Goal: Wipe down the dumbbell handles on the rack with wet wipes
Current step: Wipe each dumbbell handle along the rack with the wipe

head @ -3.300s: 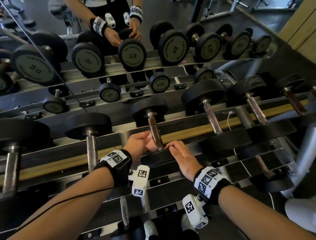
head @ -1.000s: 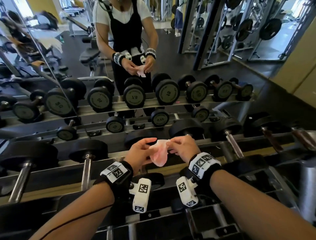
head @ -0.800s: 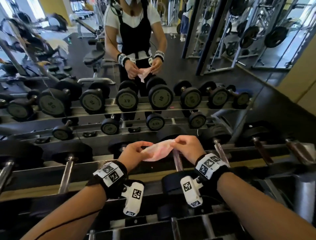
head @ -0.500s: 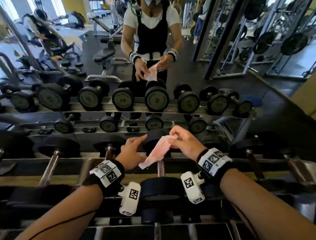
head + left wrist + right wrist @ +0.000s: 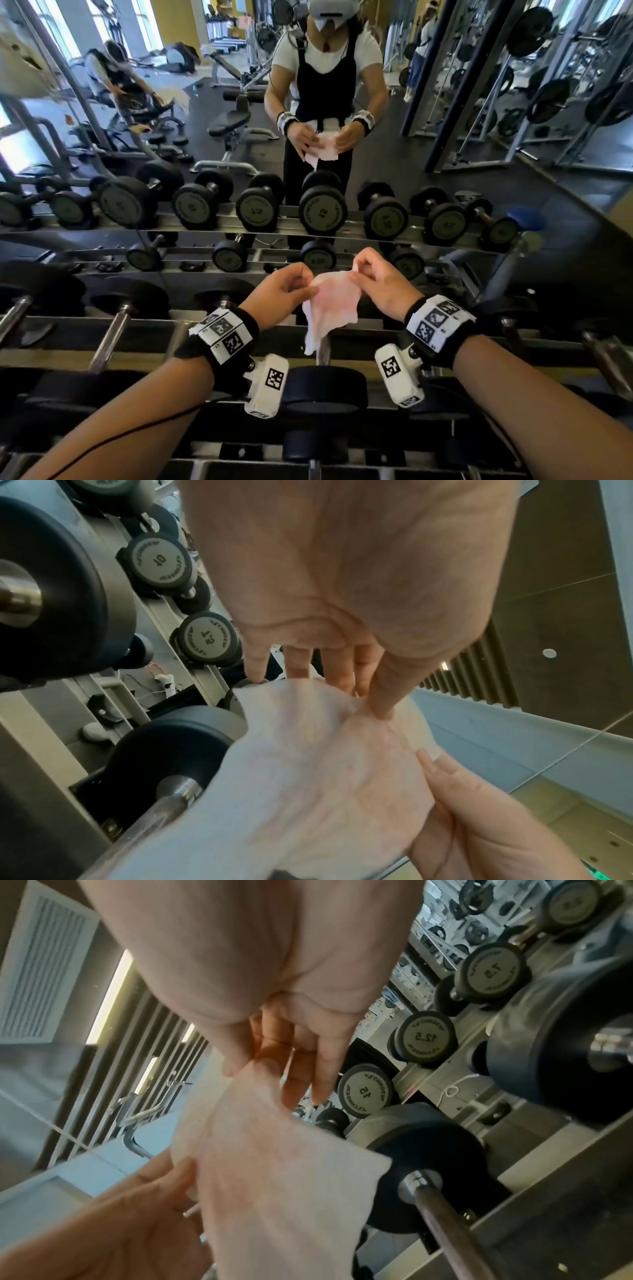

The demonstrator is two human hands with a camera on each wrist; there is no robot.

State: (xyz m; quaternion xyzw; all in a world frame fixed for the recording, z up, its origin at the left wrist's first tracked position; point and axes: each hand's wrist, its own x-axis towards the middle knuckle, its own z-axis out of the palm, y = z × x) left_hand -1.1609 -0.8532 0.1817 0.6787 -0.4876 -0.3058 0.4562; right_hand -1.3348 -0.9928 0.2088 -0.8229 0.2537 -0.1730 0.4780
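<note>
A pale pink wet wipe (image 5: 334, 305) hangs spread between my two hands above the rack. My left hand (image 5: 284, 294) pinches its left edge, thumb on the wipe (image 5: 325, 764) in the left wrist view. My right hand (image 5: 373, 281) pinches the upper right corner between thumb and fingers; the right wrist view shows the wipe (image 5: 274, 1172) draping down. Directly below the wipe lies a dumbbell with a steel handle (image 5: 322, 353) and a black head (image 5: 325, 389). More dumbbell handles (image 5: 111, 339) lie to the left along the rack (image 5: 137, 330).
A mirror behind the rack reflects a row of dumbbells (image 5: 322, 209) and a person holding the wipe. More handles (image 5: 606, 363) sit to the right. Gym benches and weight-plate racks (image 5: 548, 99) appear in the mirror.
The hands left the dumbbell handle, lifted the wipe clear of the rack and pulled it open between them. The head view has tilted upward, showing more of the mirror.
</note>
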